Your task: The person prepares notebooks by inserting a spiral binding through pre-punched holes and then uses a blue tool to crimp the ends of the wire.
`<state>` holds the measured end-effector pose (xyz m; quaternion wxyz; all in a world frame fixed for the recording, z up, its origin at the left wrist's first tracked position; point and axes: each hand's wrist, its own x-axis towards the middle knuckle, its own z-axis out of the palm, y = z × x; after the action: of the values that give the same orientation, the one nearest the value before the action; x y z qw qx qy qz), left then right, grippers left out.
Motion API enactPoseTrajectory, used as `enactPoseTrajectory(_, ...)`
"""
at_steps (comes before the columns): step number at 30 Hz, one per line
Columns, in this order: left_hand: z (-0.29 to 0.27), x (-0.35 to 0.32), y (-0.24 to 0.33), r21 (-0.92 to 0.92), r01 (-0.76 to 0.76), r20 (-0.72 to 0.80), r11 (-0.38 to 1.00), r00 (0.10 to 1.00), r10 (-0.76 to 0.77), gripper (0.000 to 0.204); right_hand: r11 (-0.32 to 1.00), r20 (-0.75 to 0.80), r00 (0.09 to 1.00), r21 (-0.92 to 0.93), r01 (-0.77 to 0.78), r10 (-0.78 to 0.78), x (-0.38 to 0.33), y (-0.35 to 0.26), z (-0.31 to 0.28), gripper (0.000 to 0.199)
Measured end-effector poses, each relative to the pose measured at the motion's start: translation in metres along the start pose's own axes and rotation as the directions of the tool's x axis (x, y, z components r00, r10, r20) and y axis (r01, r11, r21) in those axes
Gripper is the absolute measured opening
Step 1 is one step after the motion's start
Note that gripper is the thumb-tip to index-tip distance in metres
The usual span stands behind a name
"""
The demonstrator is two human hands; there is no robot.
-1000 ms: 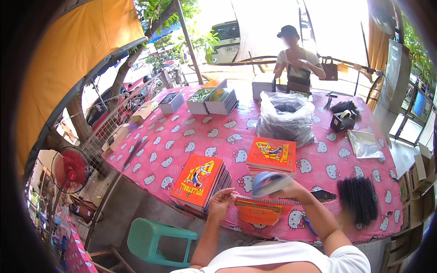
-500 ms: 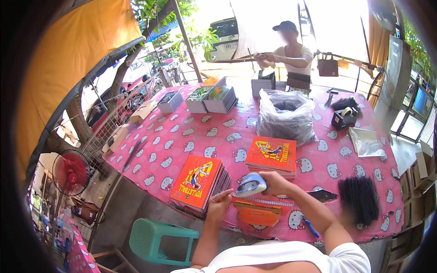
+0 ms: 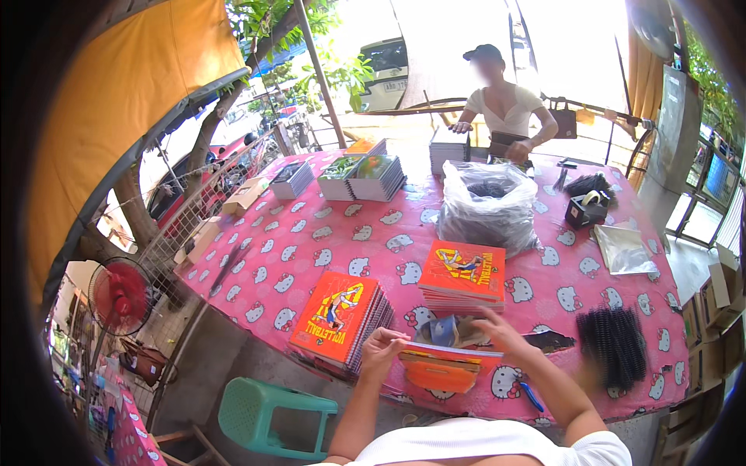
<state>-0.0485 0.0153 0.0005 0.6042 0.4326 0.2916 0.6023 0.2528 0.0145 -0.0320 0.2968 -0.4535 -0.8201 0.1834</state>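
Right in front of me an orange notebook point(image 3: 440, 374) stands tilted at the table's near edge, its white page edge uppermost. My left hand point(image 3: 381, 349) pinches its upper left corner. Above the notebook's right end is my right hand point(image 3: 503, 335), its fingers stretched apart and holding nothing; whether it touches the notebook I cannot tell. A blue-and-white handheld device point(image 3: 441, 331) lies just behind the notebook, partly hidden by it. Orange spiral notebooks with a volleyball player on the cover are piled in a left stack point(image 3: 334, 317) and a right stack point(image 3: 464, 272).
Black plastic coils point(image 3: 611, 349) and blue-handled pliers point(image 3: 532, 397) lie to the right. Farther off are a plastic bag point(image 3: 488, 206), a tape dispenser point(image 3: 587, 208) and several book stacks point(image 3: 374, 179). Another person point(image 3: 505, 105) stands across the table. A green stool point(image 3: 276, 412) is at my left.
My right hand has let go of the blue-and-white device, which now lies behind the notebook. The left hand has taken hold of the notebook's corner. Across the table, the person's hands have lowered.
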Motion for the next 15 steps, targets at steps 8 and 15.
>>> enactPoseTrajectory(8, 0.069, -0.037, 0.134, 0.459, -0.77, 0.023, 0.443, 0.508, 0.861, 0.028, 0.849, -0.011, 0.868, -0.204, -0.488, 0.496, -0.134, -0.059, -0.033, 0.064)
enactPoseTrajectory(15, 0.078, -0.056, 0.057, 0.719, -0.51, 0.376, 0.473, 0.857, 0.352, 0.019, 0.794, -0.102, 0.872, -0.374, -0.48, 0.479, -0.167, -0.059, -0.009, 0.06)
